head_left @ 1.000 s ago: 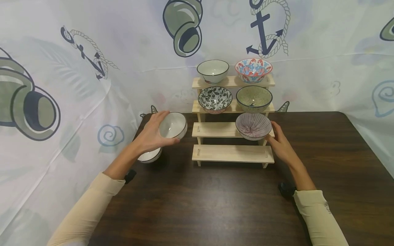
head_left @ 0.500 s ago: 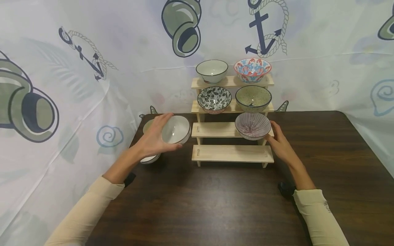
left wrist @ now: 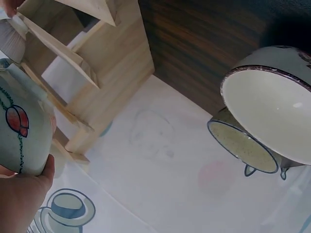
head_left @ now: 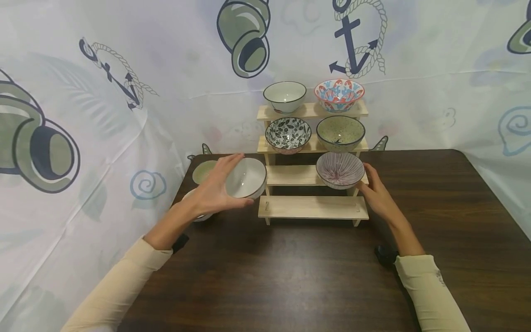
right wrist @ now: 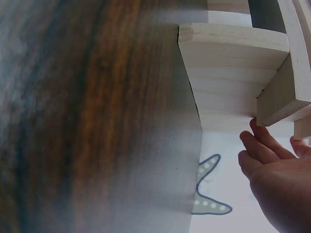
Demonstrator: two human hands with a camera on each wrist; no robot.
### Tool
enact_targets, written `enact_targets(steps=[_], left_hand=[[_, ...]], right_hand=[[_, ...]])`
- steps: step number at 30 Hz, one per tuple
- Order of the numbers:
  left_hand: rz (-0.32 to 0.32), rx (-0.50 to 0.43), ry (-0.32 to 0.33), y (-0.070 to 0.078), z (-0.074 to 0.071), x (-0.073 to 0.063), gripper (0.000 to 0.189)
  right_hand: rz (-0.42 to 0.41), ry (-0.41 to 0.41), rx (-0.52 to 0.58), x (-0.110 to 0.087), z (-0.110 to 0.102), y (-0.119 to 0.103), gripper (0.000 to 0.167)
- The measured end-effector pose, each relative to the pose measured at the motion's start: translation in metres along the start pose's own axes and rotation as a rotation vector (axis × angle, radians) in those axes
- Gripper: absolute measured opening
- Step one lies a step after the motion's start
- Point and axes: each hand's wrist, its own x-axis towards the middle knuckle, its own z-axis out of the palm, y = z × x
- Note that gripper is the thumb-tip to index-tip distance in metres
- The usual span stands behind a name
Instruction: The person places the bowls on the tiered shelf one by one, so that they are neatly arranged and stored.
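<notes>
My left hand [head_left: 217,191] grips a white bowl [head_left: 245,179], thumb in front and fingers behind, just left of the wooden tiered stand [head_left: 313,206]. In the left wrist view this bowl [left wrist: 29,141] shows a red bud design outside. At the stand's right side, my right hand [head_left: 379,196] holds the edge of a purple-striped bowl [head_left: 341,170] on the second tier from the bottom. Its fingers [right wrist: 262,145] appear beside the stand's end in the right wrist view, where that bowl is out of sight.
Higher tiers bear a white bowl [head_left: 285,97], a red-and-blue patterned bowl [head_left: 339,95], a black floral bowl [head_left: 288,133] and a speckled green bowl [head_left: 341,133]. Behind my left hand are a greenish bowl [head_left: 203,171] and a partly hidden white bowl [left wrist: 272,111], on the dark table [head_left: 307,276].
My left hand has carried the white bowl rightward and slightly down, up to the stand's left side. The greenish bowl behind it has come into sight. My right hand stays put.
</notes>
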Motion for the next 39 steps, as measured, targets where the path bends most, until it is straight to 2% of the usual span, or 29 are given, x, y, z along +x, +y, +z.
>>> enact_targets(steps=[11,18,33,39], left_hand=[[0.03,0.058,0.022,0.004,0.008,0.004,0.117],[0.029,0.05,0.026,0.006,0.014,0.008,0.115],[0.119,0.032,0.036,0.018,0.027,0.016,0.111],[0.153,0.028,0.023,0.02,0.031,0.023,0.109]], right_hand=[[0.009,0.0,-0.003,-0.001,0.0,-0.002,0.077],[0.018,-0.009,-0.007,-0.001,0.001,-0.002,0.077],[0.021,-0.015,-0.023,-0.001,-0.002,-0.002,0.076],[0.025,-0.002,-0.031,-0.001,-0.001,-0.001,0.076]])
